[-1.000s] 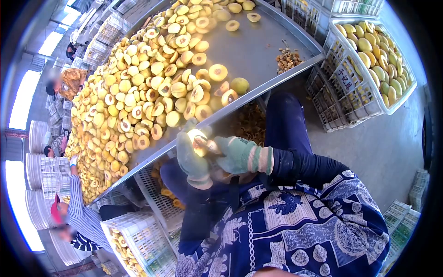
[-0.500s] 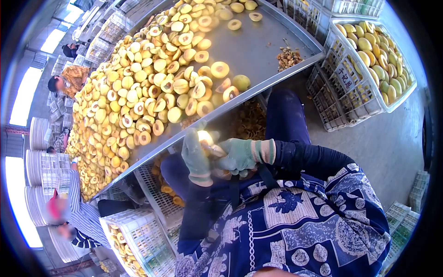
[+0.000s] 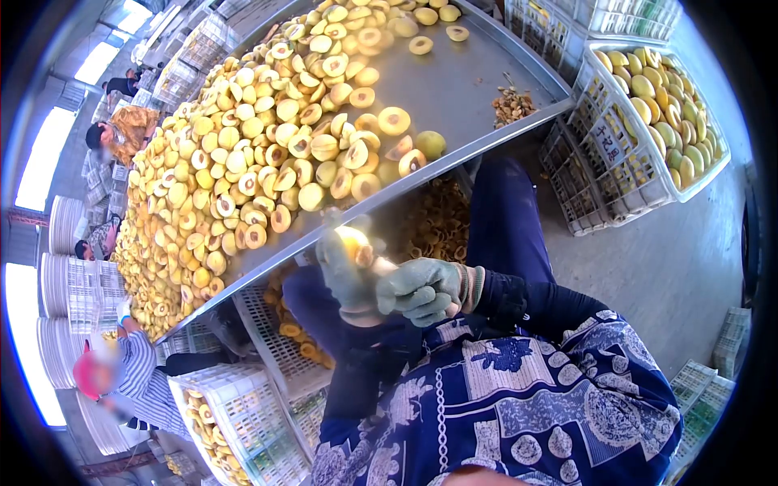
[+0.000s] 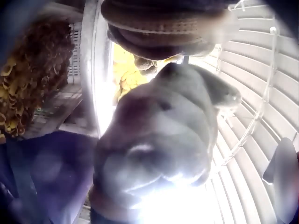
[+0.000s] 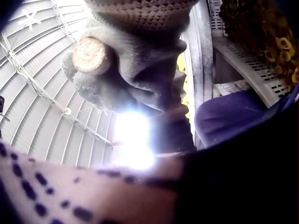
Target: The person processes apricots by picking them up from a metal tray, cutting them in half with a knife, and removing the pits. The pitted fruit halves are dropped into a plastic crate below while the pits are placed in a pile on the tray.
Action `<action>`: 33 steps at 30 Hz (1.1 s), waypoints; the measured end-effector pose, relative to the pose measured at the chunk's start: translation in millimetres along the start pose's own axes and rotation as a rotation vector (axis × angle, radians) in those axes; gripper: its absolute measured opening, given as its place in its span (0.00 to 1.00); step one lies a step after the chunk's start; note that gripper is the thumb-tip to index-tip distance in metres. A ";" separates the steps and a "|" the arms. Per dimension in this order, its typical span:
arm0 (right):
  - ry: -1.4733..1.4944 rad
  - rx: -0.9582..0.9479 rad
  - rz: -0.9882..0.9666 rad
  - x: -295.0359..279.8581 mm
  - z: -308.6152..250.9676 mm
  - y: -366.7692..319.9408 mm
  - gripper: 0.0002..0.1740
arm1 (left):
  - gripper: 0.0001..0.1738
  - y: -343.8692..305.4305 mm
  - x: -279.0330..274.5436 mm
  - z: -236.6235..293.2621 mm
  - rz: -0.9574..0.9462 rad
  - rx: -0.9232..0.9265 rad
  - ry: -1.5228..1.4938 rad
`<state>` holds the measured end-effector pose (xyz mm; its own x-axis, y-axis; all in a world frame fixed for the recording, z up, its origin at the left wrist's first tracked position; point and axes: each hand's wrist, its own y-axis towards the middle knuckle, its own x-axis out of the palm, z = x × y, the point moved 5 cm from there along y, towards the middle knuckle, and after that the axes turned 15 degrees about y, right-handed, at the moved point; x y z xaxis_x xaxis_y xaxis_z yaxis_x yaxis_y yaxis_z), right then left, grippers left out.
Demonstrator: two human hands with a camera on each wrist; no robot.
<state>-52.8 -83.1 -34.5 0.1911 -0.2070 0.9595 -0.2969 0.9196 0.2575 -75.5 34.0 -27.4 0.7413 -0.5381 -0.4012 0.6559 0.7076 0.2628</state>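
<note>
Here, a yellow peach is gripped by the curled fingers of the gloved left hand, just off the tabletop edge at six o'clock. A wooden-handled tool is clenched in the right hand, at the fruit's four o'clock.

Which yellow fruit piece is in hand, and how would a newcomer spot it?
Start at the long metal table heaped with halved yellow fruit. Below its near edge, the green-gloved left hand holds one yellow fruit piece. It alone sits in a glove; the right hand grips a wooden-handled tool beside it.
</note>
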 end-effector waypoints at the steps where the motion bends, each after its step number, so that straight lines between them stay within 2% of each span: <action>1: -0.006 -0.014 0.030 3.7 -2.9 -2.3 0.17 | 0.31 2.1 -13.8 3.2 0.114 0.135 0.213; 2: -0.012 -0.014 0.030 7.4 -6.0 -4.8 0.17 | 0.31 3.6 -28.1 5.3 0.228 0.271 0.425; 4: -0.082 -0.130 0.239 4.5 -18.4 -10.1 0.17 | 0.31 11.3 -77.8 -50.8 0.259 -0.177 0.086; 5: -0.021 -0.181 0.494 8.4 -20.6 -12.2 0.15 | 0.29 15.5 -94.8 -44.6 0.299 -0.270 0.035; 6: -0.021 -0.178 0.490 2.9 -24.8 -12.2 0.15 | 0.27 19.5 -112.2 -38.3 0.341 -0.362 -0.014; 8: -0.217 -0.168 0.785 -31.9 -38.6 -23.7 0.14 | 0.23 34.8 -155.9 -64.2 0.233 -0.245 0.301; 9: -0.190 -0.168 0.789 -39.5 -40.2 -22.9 0.13 | 0.19 45.5 -163.8 -63.5 0.146 -0.177 0.816; 10: -0.190 -0.167 0.785 -42.9 -40.6 -21.2 0.13 | 0.19 48.0 -165.1 -69.1 0.148 -0.175 0.820; 12: -0.310 -0.154 0.820 -44.1 -40.3 -16.9 0.11 | 0.16 56.4 -134.7 -39.0 0.034 -0.106 1.050; 13: -0.308 -0.167 0.834 -49.0 -38.5 -14.8 0.11 | 0.13 63.8 -115.6 -39.7 -0.028 0.044 0.986; 15: -0.309 -0.161 0.834 -41.7 -37.1 -13.1 0.11 | 0.18 83.1 -60.0 -31.8 -0.159 0.305 0.959; 16: -0.313 -0.158 0.835 -39.1 -37.4 -13.2 0.11 | 0.31 98.2 -34.5 -40.4 -0.322 -0.064 1.017; 17: -0.358 -0.169 0.906 -43.2 -40.1 -16.2 0.12 | 0.36 108.5 -9.8 -36.2 -0.444 -0.142 1.044; 18: -0.358 -0.173 0.912 -46.3 -41.9 -18.2 0.12 | 0.39 117.7 8.7 -57.2 -0.469 -0.103 1.075; 20: -0.403 -0.199 0.960 -50.7 -48.4 -25.8 0.12 | 0.34 132.6 35.1 -76.1 -0.459 -0.079 1.190; 21: -0.406 -0.204 0.963 -48.7 -51.1 -28.4 0.12 | 0.34 137.1 39.9 -82.1 -0.458 -0.074 1.185; 23: -0.386 -0.243 0.948 -44.1 -53.0 -32.0 0.13 | 0.36 142.1 39.0 -90.1 -0.406 -0.178 1.029; 25: -0.434 -0.284 0.937 -44.1 -58.2 -32.9 0.13 | 0.36 140.7 30.5 -86.6 -0.333 -0.155 0.947; 27: -0.525 -0.342 0.903 -31.7 -68.0 -31.1 0.13 | 0.34 131.0 18.2 -54.7 -0.181 -0.092 0.822; 28: -0.583 -0.371 0.940 -26.3 -73.9 -29.6 0.16 | 0.34 122.9 12.2 -50.2 -0.182 -0.096 0.822; 30: -0.733 -0.490 0.971 -6.0 -87.4 -23.8 0.19 | 0.36 106.1 1.5 -36.0 -0.198 0.094 0.513; 31: -0.745 -0.543 0.984 2.4 -92.8 -21.0 0.19 | 0.41 97.9 0.1 -24.9 -0.273 0.314 0.460; 32: -0.757 -0.598 0.996 11.6 -98.2 -20.0 0.20 | 0.41 91.1 -4.9 -15.5 -0.274 0.315 0.460; 33: -0.828 -0.589 1.028 23.3 -101.9 -21.0 0.22 | 0.42 80.4 -6.1 4.9 -0.355 0.436 0.450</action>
<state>53.2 -73.2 -29.2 -0.5130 0.6755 0.5296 0.4933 0.7369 -0.4622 -26.6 91.9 0.5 0.4042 -0.3943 -0.8253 0.9131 0.2275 0.3385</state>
